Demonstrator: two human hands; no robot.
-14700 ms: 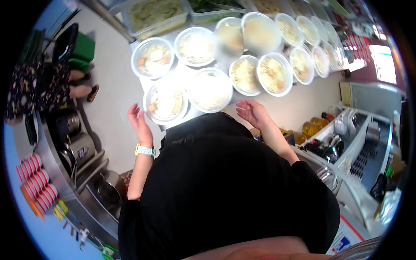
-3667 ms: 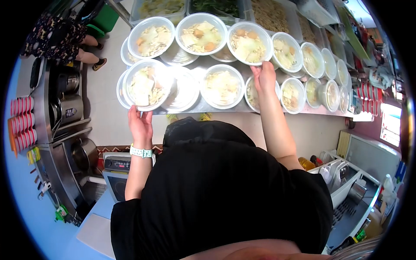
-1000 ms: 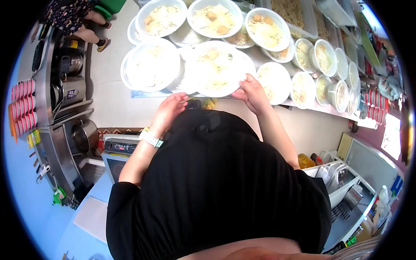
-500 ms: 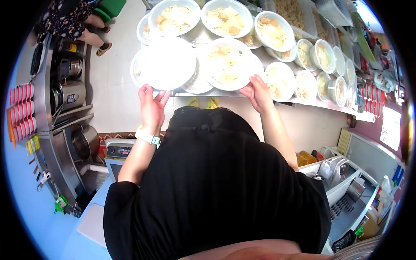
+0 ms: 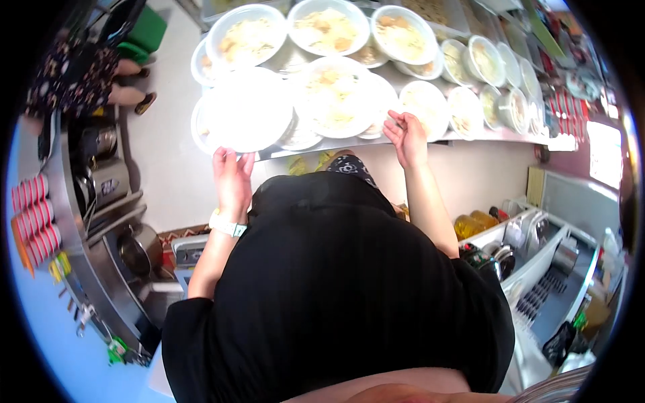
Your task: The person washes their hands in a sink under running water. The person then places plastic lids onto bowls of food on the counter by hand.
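My left hand (image 5: 232,176), with a pale watch on the wrist, is at the near edge of an overexposed white bowl (image 5: 247,111); its fingers are apart, and contact with the rim is hard to tell. My right hand (image 5: 407,134) is open, fingers spread, just right of a bowl of noodles (image 5: 336,97) and close below another round bowl (image 5: 424,109). Behind these stand more filled bowls, one of them (image 5: 246,37) at the back left and another (image 5: 328,27) beside it.
The metal table edge (image 5: 322,144) runs in front of me. Smaller filled tubs (image 5: 465,113) line its right part. At the left are a shelf with pots (image 5: 111,181) and a person (image 5: 74,77) in a floral garment. An open drawer unit (image 5: 537,289) stands at the lower right.
The view has shifted, so the bowls appear farther left. My right hand has come away from the noodle bowl's edge, its fingers now free. The floral-clothed person appears lower and more fully in view.
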